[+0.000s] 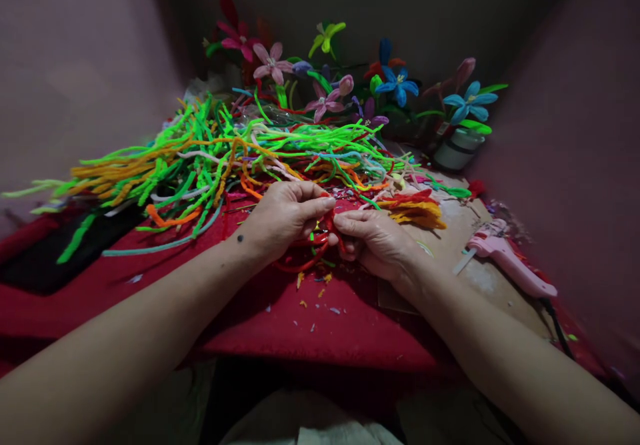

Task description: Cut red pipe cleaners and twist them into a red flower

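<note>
Over the middle of the red-covered table (pixel 240 325), both hands meet at a red pipe cleaner (pixel 331 221). My left hand (pixel 285 218) pinches it from the left, thumb and fingers closed. From the right, my right hand (pixel 375 238) grips it between thumb and fingertips. The fingers partly hide the red piece, so its full shape cannot be made out. Just under the hands lies a red loop (pixel 305 263), whose kind is unclear. Close to my right hand is a bundle of red and orange-yellow pipe cleaners (pixel 417 211).
A large heap of green, orange and white pipe cleaners (pixel 200 151) spreads behind my hands. Pipe-cleaner flowers (pixel 273 63) stand along the back, some near a pale pot (pixel 459 148). At right, a pink glue gun (pixel 510 258) rests on cardboard (pixel 483 295). Small scraps (pixel 334 310) litter the cloth.
</note>
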Motion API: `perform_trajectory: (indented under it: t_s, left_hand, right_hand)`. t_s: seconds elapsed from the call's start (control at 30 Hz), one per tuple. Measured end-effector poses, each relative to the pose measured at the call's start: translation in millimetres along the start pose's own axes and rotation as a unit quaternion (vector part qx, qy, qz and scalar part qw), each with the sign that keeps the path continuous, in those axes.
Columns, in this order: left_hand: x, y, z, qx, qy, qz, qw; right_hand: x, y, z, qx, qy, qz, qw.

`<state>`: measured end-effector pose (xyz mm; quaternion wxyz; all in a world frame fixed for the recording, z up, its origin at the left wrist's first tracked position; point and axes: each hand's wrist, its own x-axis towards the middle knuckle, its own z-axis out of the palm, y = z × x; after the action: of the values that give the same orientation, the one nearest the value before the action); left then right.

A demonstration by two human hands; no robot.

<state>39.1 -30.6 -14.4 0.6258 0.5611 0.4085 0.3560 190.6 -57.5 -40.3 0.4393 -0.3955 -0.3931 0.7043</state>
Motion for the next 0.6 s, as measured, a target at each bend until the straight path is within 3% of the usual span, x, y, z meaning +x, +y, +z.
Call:
perform_trajectory:
  t_s: [0.27,0.47,0.53,0.6]
  left_hand:
    - [1.7,-2.1,-0.6,0.017,0.009,0.030,0.999]
    - [1.2,-2.3,0.9,0.036,0.009,0.023,0.999]
    - [-0.4,-4.6,4.3,0.096,0.053,0.068,0.992]
    - [-1.4,-7.1,7.2,0.183,0.115,0.155,0.964]
  right_hand:
    - [-0.7,-0.5,-1.6,-0.028,0.012,-0.022,0.999]
    - [-4.6,0.0,4.0,-0.130,0.033,-0.055,0.989]
    - [-4.4,0.8,5.9,-0.129,0.058,-0.045,0.989]
    - [-3.5,1.5,6.8,-0.113,0.070,-0.035,0.990]
